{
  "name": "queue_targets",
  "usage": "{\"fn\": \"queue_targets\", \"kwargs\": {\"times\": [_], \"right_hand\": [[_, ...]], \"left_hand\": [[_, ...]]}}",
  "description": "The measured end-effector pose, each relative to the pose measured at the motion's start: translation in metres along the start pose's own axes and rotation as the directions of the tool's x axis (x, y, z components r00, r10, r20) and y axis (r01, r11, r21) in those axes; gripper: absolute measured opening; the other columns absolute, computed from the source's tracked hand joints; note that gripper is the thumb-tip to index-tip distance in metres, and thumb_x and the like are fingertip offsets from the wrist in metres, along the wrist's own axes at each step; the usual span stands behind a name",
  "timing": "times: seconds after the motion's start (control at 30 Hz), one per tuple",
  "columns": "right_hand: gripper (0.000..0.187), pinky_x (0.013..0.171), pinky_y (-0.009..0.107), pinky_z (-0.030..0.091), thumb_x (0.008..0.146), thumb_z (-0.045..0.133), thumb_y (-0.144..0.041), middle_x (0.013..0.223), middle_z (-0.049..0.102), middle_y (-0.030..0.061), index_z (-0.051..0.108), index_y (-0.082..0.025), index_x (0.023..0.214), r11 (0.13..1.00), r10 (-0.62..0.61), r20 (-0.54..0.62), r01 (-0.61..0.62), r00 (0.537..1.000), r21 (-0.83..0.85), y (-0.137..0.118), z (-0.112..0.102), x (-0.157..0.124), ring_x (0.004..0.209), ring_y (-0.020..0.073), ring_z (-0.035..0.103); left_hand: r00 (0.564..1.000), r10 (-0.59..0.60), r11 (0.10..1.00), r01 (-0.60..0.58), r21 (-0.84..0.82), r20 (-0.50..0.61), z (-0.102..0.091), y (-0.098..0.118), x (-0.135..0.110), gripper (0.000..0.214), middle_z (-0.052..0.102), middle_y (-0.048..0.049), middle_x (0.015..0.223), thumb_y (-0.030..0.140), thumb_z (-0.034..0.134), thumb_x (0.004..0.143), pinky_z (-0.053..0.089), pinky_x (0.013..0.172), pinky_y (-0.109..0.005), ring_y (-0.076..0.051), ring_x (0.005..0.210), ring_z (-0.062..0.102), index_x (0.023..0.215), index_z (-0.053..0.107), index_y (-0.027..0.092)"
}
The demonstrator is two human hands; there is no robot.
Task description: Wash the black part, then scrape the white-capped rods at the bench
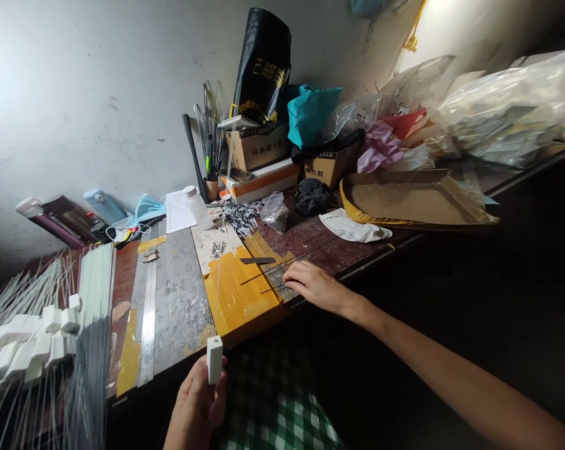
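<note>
Low at the front, my left hand point(199, 390) is closed around a small white rectangular block point(214, 360), held upright in front of the table edge. A thin pale rod seems to rise from the block's top. My right hand point(313, 284) rests at the table's front edge, its fingers pinched together beside thin dark rods point(264, 275). Whatever lies between those fingertips is too small to make out. Left of that hand are a flat dark blade-like strip point(257, 260) and a yellow-taped board point(238, 294).
White blocks on long rods point(43, 334) pile up at left, beside a steel ruler point(149, 312). Small metal pieces point(218, 249), black-and-white sticks point(242, 219) and a clear bottle point(198, 207) stand farther back. A cardboard tray point(404, 199) and plastic bags point(507, 119) occupy the right.
</note>
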State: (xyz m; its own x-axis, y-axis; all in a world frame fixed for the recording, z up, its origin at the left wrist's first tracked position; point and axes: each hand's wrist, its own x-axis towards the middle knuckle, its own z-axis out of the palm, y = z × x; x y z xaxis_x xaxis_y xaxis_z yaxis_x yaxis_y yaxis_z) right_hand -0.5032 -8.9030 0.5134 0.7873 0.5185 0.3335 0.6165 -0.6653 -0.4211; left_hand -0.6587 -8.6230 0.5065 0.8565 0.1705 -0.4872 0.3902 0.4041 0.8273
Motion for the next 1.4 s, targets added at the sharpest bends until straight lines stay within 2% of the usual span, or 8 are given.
{"fn": "queue_targets", "kwargs": {"times": [0.13, 0.3, 0.43, 0.63, 0.83, 1.13, 1.3, 1.4], "right_hand": [[0.019, 0.082, 0.028, 0.048, 0.095, 0.049, -0.010, 0.095, 0.062, 0.0041, 0.066, -0.018, 0.097, 1.000, -0.009, 0.046, 0.009, 0.999, -0.006, -0.008, -0.003, 0.001, 0.088, 0.0153, 0.061], [0.021, 0.076, 0.030, 0.048, 0.088, 0.047, -0.001, 0.089, 0.057, 0.0042, 0.061, -0.017, 0.085, 0.991, 0.015, 0.001, -0.015, 1.000, -0.131, -0.019, -0.004, 0.002, 0.083, 0.0171, 0.058], [0.016, 0.079, 0.031, 0.050, 0.090, 0.049, -0.009, 0.090, 0.060, 0.0045, 0.061, -0.018, 0.088, 0.989, -0.017, -0.146, 0.038, 0.989, 0.143, -0.044, -0.009, -0.003, 0.084, 0.0163, 0.060], [0.013, 0.081, 0.025, 0.052, 0.094, 0.055, -0.018, 0.094, 0.067, 0.0028, 0.067, -0.020, 0.099, 0.824, -0.115, 0.041, 0.072, 0.993, 0.562, -0.100, -0.015, -0.017, 0.088, 0.0130, 0.064], [0.015, 0.078, 0.023, 0.052, 0.093, 0.056, -0.015, 0.090, 0.065, 0.0023, 0.070, -0.019, 0.098, 0.770, -0.150, 0.102, 0.052, 0.983, 0.636, -0.120, -0.004, -0.017, 0.084, 0.0118, 0.063], [0.022, 0.070, 0.021, 0.052, 0.091, 0.056, -0.012, 0.088, 0.064, 0.0023, 0.074, -0.021, 0.098, 0.795, -0.170, 0.180, 0.027, 0.969, 0.606, -0.124, -0.010, -0.029, 0.079, 0.0115, 0.064], [0.016, 0.066, 0.020, 0.048, 0.085, 0.060, -0.010, 0.082, 0.065, 0.0010, 0.073, -0.019, 0.085, 0.743, -0.043, 0.293, -0.166, 0.955, 0.649, -0.134, -0.012, -0.035, 0.074, 0.0111, 0.062], [0.008, 0.049, 0.017, 0.042, 0.085, 0.059, -0.016, 0.065, 0.057, -0.0033, 0.066, -0.018, 0.082, 0.568, 0.068, 0.510, -0.454, 0.857, 0.687, -0.140, -0.005, -0.041, 0.055, 0.0077, 0.051]], "left_hand": [[0.996, 0.023, 0.999, -0.019, -0.046, 0.087, 0.003, 0.005, -0.009, 0.053, 0.052, 0.0022, 0.057, 0.059, 0.084, 0.059, 0.024, 0.041, -0.014, -0.002, 0.043, 0.034, 0.081, 0.066, 0.014], [1.000, 0.010, 0.998, -0.008, -0.067, 0.029, -0.001, 0.005, -0.018, 0.061, 0.060, -0.0009, 0.069, 0.055, 0.087, 0.058, 0.026, 0.045, -0.015, -0.005, 0.052, 0.044, 0.104, 0.069, 0.019], [0.990, 0.067, 0.998, -0.069, 0.012, 0.120, -0.004, 0.003, -0.020, 0.062, 0.050, 0.0020, 0.059, 0.062, 0.075, 0.070, 0.018, 0.044, -0.018, -0.005, 0.046, 0.033, 0.108, 0.069, 0.014], [0.974, 0.043, 0.997, -0.057, 0.056, 0.222, -0.005, 0.004, -0.021, 0.057, 0.051, 0.0002, 0.052, 0.064, 0.067, 0.076, 0.015, 0.043, -0.020, -0.004, 0.043, 0.031, 0.094, 0.072, 0.010], [0.965, 0.039, 0.998, -0.053, 0.046, 0.261, -0.003, 0.004, -0.025, 0.055, 0.059, -0.0032, 0.057, 0.063, 0.069, 0.075, 0.015, 0.042, -0.020, -0.005, 0.040, 0.037, 0.089, 0.072, 0.011], [0.951, 0.224, 0.972, -0.234, 0.025, 0.215, -0.002, -0.004, -0.024, 0.037, 0.055, -0.0009, 0.066, 0.050, 0.070, 0.080, 0.036, 0.057, -0.021, -0.010, 0.059, 0.044, 0.086, 0.072, 0.014], [0.931, 0.360, 0.918, -0.365, 0.157, 0.065, 0.001, -0.008, -0.031, 0.036, 0.068, -0.0067, 0.100, 0.042, 0.077, 0.075, 0.046, 0.081, -0.026, -0.021, 0.092, 0.059, 0.104, 0.071, 0.020], [0.858, 0.512, 0.821, -0.505, 0.268, 0.046, 0.004, -0.014, -0.033, 0.025, 0.065, -0.0052, 0.093, 0.037, 0.076, 0.078, 0.045, 0.077, -0.026, -0.020, 0.086, 0.058, 0.095, 0.071, 0.021]]}}
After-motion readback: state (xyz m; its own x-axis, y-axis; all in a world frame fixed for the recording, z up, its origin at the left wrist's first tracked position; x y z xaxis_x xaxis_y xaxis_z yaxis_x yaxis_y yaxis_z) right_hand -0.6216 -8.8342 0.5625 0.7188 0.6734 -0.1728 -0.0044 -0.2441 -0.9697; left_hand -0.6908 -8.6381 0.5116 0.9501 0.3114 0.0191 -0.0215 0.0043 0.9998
